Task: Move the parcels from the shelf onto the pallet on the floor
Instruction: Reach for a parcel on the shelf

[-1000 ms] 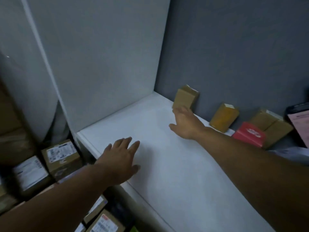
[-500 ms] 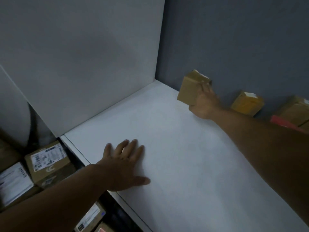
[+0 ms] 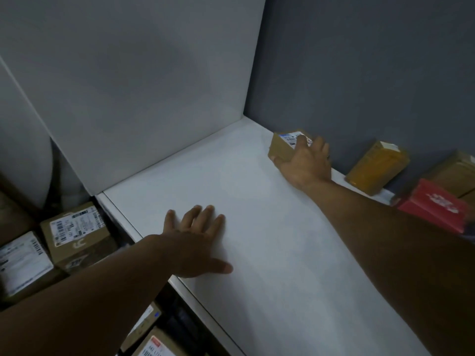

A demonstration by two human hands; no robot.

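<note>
The right hand [image 3: 304,163] grasps a small brown cardboard parcel [image 3: 284,146] (white label on top) near the back left corner of the white shelf [image 3: 270,253]. The left hand [image 3: 195,240] lies flat, fingers spread, at the shelf's front edge. A yellow-brown carton [image 3: 376,167] and a red box [image 3: 434,208] stand along the back edge.

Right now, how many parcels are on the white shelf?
4: a brown cardboard box gripped by the right hand at the back wall, a mustard-yellow box to its right, a red box nearer the front, a brown carton at the picture's right edge. More may lie beyond.
</note>
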